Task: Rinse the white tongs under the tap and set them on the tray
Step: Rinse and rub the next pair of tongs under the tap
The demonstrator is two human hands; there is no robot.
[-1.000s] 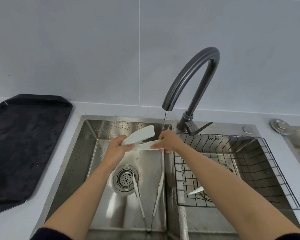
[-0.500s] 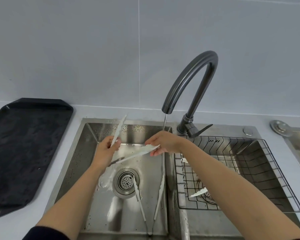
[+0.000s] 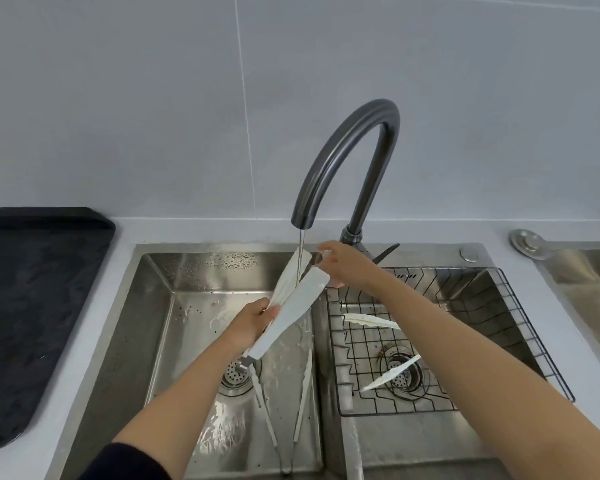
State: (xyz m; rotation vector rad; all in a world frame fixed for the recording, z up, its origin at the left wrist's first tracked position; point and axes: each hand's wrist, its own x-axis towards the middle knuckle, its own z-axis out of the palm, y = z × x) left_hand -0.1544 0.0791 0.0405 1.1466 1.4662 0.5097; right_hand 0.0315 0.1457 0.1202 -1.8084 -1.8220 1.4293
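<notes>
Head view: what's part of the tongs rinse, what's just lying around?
Job: white tongs, left hand gripping them, right hand at their tips, tap running, black tray.
Lying about: second tongs on the basin floor, wire rack, two white pieces in it, metal cap.

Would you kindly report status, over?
Left grip holds white flat tongs under stream from grey curved tap. Right grip at their tips, hold unclear. Slim tongs lie in steel basin.

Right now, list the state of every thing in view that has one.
tap: running, thin stream.
white tongs: arms spread, under the stream.
left hand: grips the white tongs.
right hand: at the tong tips, grip unclear.
second tongs: lying spread in the left basin.
tray: no tongs on it yet.
</notes>
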